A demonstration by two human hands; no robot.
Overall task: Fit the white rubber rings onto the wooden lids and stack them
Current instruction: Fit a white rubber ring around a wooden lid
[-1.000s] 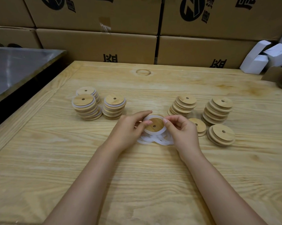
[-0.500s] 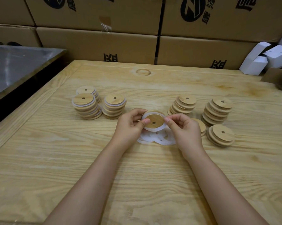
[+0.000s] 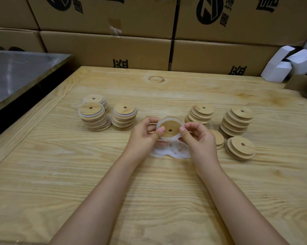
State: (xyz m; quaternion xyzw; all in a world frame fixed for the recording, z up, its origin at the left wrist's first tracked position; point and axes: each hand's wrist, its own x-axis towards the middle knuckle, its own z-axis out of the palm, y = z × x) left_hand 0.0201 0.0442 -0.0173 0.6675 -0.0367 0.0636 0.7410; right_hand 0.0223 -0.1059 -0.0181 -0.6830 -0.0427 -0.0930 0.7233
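Wooden lid [image 3: 169,129], small hole in its middle, is up off the table [image 3: 149,200] at centre, and we have it between both hands. The white rubber ring [image 3: 169,119] runs round its rim. Our left hand [image 3: 143,137] grips the left edge, thumb on the face and fingers curled behind. Our right hand [image 3: 201,138] pinches the right edge, thumb tip on the ring and fingers curled. Directly beneath lies the pile of loose rings [image 3: 168,152] on the wood.

To the left, three stacks of ringed lids [image 3: 94,117] stand close together, white showing between the layers. To the right, plain lid stacks [image 3: 236,121] stand in a cluster, one partly hidden behind our right hand. Behind the table rise cardboard boxes [image 3: 105,48] with black print. Small white cartons [image 3: 281,66] sit at the far right, and a metal surface [image 3: 16,73] lies at the left.
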